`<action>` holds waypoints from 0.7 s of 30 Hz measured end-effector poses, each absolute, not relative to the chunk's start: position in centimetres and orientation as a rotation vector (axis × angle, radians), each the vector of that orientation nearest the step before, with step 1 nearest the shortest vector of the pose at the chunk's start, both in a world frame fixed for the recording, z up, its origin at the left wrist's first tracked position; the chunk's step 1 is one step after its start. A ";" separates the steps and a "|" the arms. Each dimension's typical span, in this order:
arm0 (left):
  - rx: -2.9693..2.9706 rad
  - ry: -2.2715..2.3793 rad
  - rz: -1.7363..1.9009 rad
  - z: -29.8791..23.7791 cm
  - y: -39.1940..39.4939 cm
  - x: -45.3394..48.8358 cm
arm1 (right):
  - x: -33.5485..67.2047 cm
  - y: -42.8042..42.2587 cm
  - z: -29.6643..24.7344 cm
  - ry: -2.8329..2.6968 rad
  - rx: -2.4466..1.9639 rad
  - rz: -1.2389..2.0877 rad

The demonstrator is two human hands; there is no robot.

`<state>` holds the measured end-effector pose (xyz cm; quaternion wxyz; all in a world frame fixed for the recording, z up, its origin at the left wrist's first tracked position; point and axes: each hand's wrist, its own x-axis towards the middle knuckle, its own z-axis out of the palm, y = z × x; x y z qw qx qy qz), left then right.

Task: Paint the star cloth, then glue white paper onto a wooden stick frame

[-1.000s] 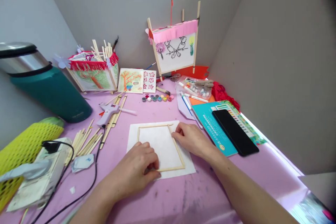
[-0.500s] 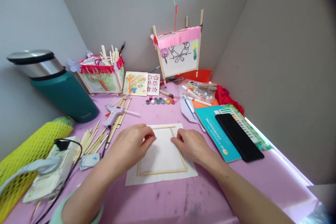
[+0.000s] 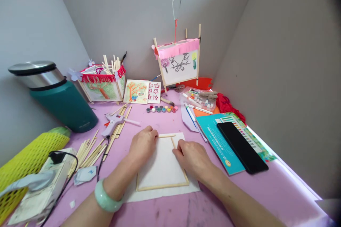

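A sheet of white paper [image 3: 163, 165] lies on the purple tabletop, with thin wooden sticks forming a four-sided frame on it. My left hand [image 3: 145, 144] is closed at the far left corner, its fingertips against the left end of the top stick [image 3: 167, 136]; its thumb is hidden. On the other side, my right hand [image 3: 192, 154] has thumb and forefinger closed on the right stick [image 3: 173, 142]. That stick's upper end sits just below the top stick, slightly apart. The bottom stick [image 3: 163, 186] runs along the near side. My left forearm partly covers the left side.
Left of the paper are a glue gun [image 3: 115, 124], loose sticks [image 3: 90, 150], a power strip [image 3: 45, 181] and a teal bottle [image 3: 64, 103]. A phone [image 3: 241, 145] lies on a blue book [image 3: 213, 138] at right. Behind are paint pots [image 3: 162, 109] and a hanging paper lantern [image 3: 179, 67].
My left hand has shifted left to the frame's far corner, its thumb no longer showing over the paper. My right hand stays at the right stick. The view has tilted up a little.
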<state>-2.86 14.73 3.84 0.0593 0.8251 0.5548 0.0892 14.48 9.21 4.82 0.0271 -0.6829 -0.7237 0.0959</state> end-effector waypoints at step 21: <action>2.447 1.676 0.323 3.7 14.7 -3.0 | 14.6 9.0 5.5 -2.249 -2.228 0.230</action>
